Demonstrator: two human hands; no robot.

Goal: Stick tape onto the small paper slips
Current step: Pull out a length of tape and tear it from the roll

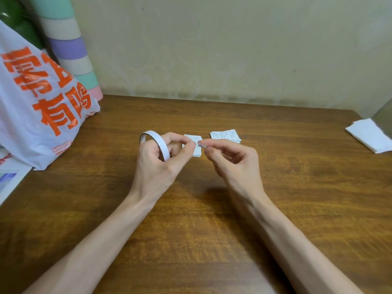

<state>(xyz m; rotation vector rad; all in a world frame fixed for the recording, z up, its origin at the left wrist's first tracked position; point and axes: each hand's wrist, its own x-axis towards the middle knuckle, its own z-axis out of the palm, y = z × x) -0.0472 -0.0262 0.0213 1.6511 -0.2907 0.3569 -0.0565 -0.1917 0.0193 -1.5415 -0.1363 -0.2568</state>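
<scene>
Both hands are raised just above the middle of the table and nearly meet at the fingertips. The left hand curls its fingers through and round the tape roll. The right hand pinches the free tape end between thumb and forefinger. Only a short length seems to be drawn out between them, running left to right, level with the table's near edge.

Two groups of small printed paper slips lie on the wood. The nearer slips sit directly beneath and just beyond the meeting fingertips, partly hidden by the left thumb. The second pile lies just beside them, further back and toward the right hand's side.

The coming move turns on that stacking. The tape end hangs almost straight over the nearer slips, so the likely path is downward, not sideways. The right hand is closest and already carries the piece to be laid. The strip's long axis crosses the slip widthwise — as far as the covered edges let one judge. Whether the piece is already torn free from the roll cannot be told.
</scene>
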